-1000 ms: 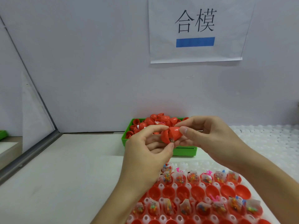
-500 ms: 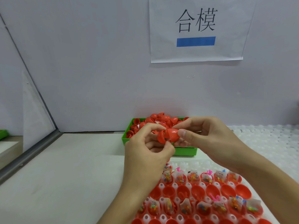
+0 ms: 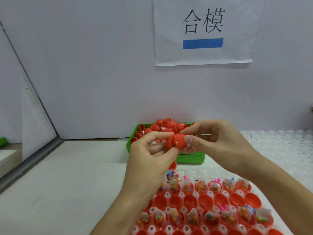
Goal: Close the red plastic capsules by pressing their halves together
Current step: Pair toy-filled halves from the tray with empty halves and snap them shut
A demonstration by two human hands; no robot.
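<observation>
red capsule (image 3: 176, 141), pinched between both hands

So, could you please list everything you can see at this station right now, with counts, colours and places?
Held capsule: one, red, pinched between both hands above the bin.
Green bin: one, against the back wall, heaped with red capsules; too many to count.
White moulded tray: one, near edge; rows of red capsule halves, some empty, some holding small clear bags of coloured bits.
White bubble sheet: one, right side of the table.
Paper sign: one, white with black characters and a blue bar, on the wall.
Table: one, off-white.
Left hand: grip on the capsule's left end.
Right hand: grip on its right end.
</observation>
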